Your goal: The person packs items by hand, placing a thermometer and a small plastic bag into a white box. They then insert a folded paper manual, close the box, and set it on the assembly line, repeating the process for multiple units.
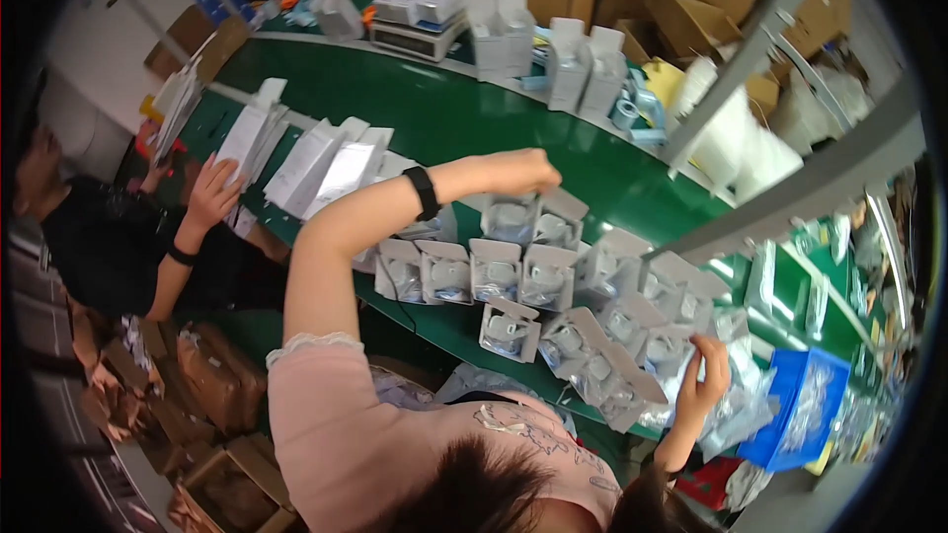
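Observation:
My left hand [528,172] is closed, knuckles up, over the back rows of open white boxes [511,220]. Whatever its fingers may hold is hidden. A black band circles that wrist. My right hand [703,375] is raised beside the right-hand boxes [660,347], its fingers loosely bent and apart, with nothing visible in them. Each open box has its flaps up and holds a clear plastic bag with a pale device inside. One such box [509,332] stands a little apart at the table's near edge.
A co-worker's hand [214,192] touches flat white cartons [252,133] at left. Tall white boxes [501,39] line the green table's [395,89] far side. A blue bin [798,405] with plastic bags stands at right. A grey metal post [790,202] slants across the right side.

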